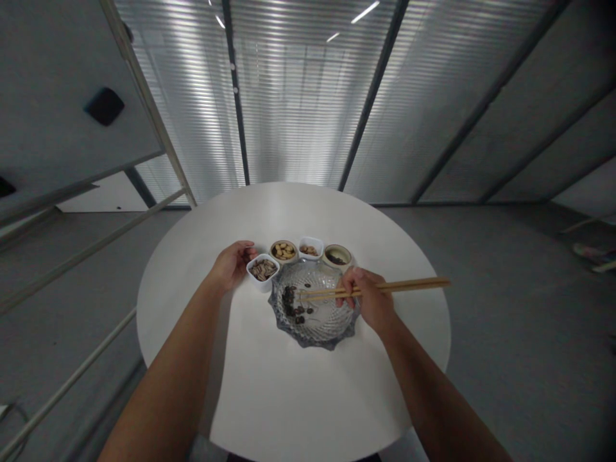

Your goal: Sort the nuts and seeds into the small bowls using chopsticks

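My right hand [373,298] is closed around a pair of wooden chopsticks [409,284], their tips pointing left over a clear glass plate [332,330] with a scalloped rim. Small dark brown, rounded pieces [289,301] lie mostly on the plate's left side, near the chopstick tips. Whether the tips pinch one cannot be made out. My left hand [231,266], fingers loosely curled and apart, rests beside a white square bowl [264,282] of striped seeds, its fingertips at the bowl's left edge. No object shows in that hand.
Behind the plate stand a round bowl of peanuts [283,251], a white square bowl [310,248] of small brown pieces, and a round bowl [337,255] with a few dark pieces. All are on a round white table [269,398]. A whiteboard frame [144,102] stands at left.
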Motion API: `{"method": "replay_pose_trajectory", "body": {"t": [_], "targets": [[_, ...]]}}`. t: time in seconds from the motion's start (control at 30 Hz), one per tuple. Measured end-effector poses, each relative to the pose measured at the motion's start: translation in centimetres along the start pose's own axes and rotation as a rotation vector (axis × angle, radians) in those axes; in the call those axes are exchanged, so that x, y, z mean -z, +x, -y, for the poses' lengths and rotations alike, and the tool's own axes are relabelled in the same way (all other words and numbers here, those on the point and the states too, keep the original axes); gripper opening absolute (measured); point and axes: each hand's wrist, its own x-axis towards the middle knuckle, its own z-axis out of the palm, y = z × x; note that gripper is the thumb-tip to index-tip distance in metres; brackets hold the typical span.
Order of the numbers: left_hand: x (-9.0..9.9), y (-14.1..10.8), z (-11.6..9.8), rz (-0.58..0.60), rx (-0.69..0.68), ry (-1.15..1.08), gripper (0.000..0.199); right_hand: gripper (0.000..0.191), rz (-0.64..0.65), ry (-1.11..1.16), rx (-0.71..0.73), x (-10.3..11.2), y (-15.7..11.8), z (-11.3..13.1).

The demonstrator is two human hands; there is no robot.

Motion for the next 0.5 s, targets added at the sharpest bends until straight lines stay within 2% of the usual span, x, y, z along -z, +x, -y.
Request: {"method": "replay_pose_trajectory", "body": {"t": [0.1, 0.5], "targets": [[0.03, 0.01, 0.04, 0.009, 0.000, 0.011, 0.005, 0.049, 0.065, -0.093, -0.005, -0.17, -0.25, -0.26], [-0.07, 0.21, 0.21, -0.008, 0.009, 0.006, 0.004, 0.050, 0.141, -0.268, 0.065, -0.18, -0.52, -0.71]]}}
